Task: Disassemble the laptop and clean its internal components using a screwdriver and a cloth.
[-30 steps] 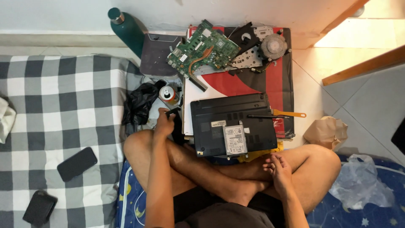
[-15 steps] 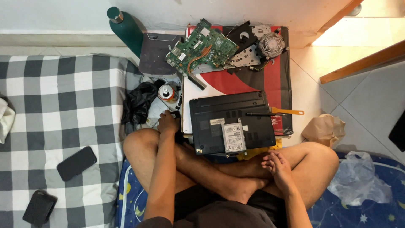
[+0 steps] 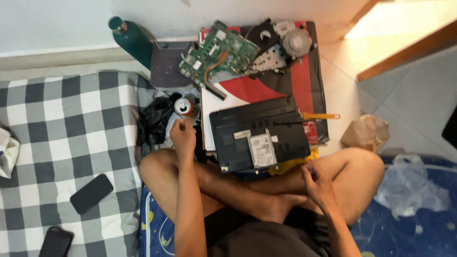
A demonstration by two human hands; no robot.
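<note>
Checked bedding with two dark phones; tiled floor under red mat, paper bag.

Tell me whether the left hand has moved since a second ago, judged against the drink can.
Yes. The left hand has moved up toward the drink can; it was lower down, beside the laptop, and now sits just below the can.

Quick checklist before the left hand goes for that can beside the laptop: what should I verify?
1. Left hand free of tools: ok, nothing visible in it.
2. Can upright: ok, top faces up.
3. Path to can clear: ok, hand is just below it; black bag lies beside it.
4. Can full or empty: cannot tell.
5. Laptop steady, underside up: ok, lying flat with the drive on it.
6. Right hand clear of parts: ok, it rests at the crossed legs.
</note>
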